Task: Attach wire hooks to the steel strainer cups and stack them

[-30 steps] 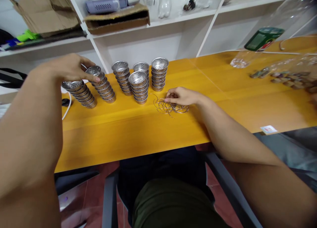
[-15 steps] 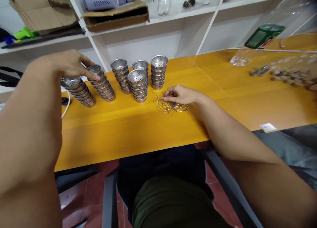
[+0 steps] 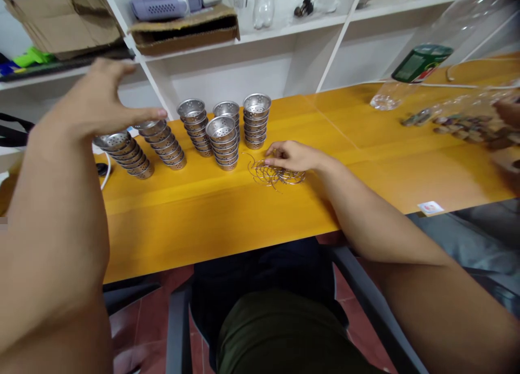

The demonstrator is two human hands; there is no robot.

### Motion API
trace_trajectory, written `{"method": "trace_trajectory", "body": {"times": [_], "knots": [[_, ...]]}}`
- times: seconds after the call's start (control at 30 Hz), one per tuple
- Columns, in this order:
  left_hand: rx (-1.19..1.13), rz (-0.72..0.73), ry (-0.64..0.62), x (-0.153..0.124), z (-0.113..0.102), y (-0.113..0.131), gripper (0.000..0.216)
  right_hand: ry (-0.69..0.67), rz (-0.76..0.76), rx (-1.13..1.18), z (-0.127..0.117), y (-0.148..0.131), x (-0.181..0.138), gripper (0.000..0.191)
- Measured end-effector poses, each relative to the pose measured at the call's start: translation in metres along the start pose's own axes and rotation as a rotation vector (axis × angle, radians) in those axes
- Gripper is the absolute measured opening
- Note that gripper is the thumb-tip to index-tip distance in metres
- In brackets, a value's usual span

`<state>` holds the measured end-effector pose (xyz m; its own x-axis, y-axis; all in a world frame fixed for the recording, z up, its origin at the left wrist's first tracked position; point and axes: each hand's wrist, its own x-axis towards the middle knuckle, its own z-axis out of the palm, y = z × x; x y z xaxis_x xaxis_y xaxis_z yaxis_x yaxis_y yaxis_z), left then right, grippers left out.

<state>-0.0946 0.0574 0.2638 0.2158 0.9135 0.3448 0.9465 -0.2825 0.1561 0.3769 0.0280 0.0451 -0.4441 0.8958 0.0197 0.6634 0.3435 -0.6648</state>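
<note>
My left hand (image 3: pixel 95 100) hovers over the two leftmost stacks with its thumb stretched out and its fingers apart, holding nothing. Below it lean a stack of perforated metal cups (image 3: pixel 132 158) and a second tilted cup stack (image 3: pixel 166 146), whose top the hand partly covers. Further right stand several upright cup stacks, the nearest being the front cup stack (image 3: pixel 225 146). My right hand (image 3: pixel 290 155) rests at a loose pile of thin metal wire rings (image 3: pixel 270 175), fingers curled and thumb against them. What, if anything, is pinched there is hidden.
White shelves (image 3: pixel 227 73) rise behind the orange table (image 3: pixel 195 222), holding a cardboard box (image 3: pixel 187 33). To the right are a clear plastic bottle with a green label (image 3: pixel 422 64) and a transparent bag of small pieces (image 3: pixel 459 122). A blurred brownish shape enters at the right edge.
My left hand has lifted off the second cup stack, its fingers rising and spreading from the rim. My right hand stays at the wire rings. The view has shifted slightly.
</note>
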Motion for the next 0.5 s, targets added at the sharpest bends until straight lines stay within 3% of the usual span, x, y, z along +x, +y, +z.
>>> {"method": "trace_trajectory", "body": {"times": [0.07, 0.13, 0.2, 0.27, 0.37, 0.5], "knots": [[-0.127, 0.187, 0.183, -0.022, 0.016, 0.016, 0.132, 0.061, 0.0, -0.01, -0.001, -0.002, 0.0, 0.061], [-0.41, 0.253, 0.384, -0.048, 0.047, 0.035, 0.086, 0.16, 0.002, -0.011, 0.0, -0.001, 0.001, 0.063], [-0.619, 0.211, 0.292, -0.07, 0.09, 0.052, 0.056, 0.288, 0.006, 0.011, 0.003, 0.003, 0.004, 0.072], [-0.722, 0.124, 0.156, -0.086, 0.136, 0.06, 0.053, 0.398, 0.015, 0.071, 0.008, 0.009, 0.01, 0.091], [-0.765, -0.042, 0.104, -0.096, 0.194, 0.058, 0.057, 0.463, 0.013, 0.18, 0.014, 0.023, 0.023, 0.125], [-0.824, -0.105, 0.003, -0.098, 0.233, 0.054, 0.088, 0.465, 0.006, 0.211, 0.013, 0.037, 0.051, 0.159]]}}
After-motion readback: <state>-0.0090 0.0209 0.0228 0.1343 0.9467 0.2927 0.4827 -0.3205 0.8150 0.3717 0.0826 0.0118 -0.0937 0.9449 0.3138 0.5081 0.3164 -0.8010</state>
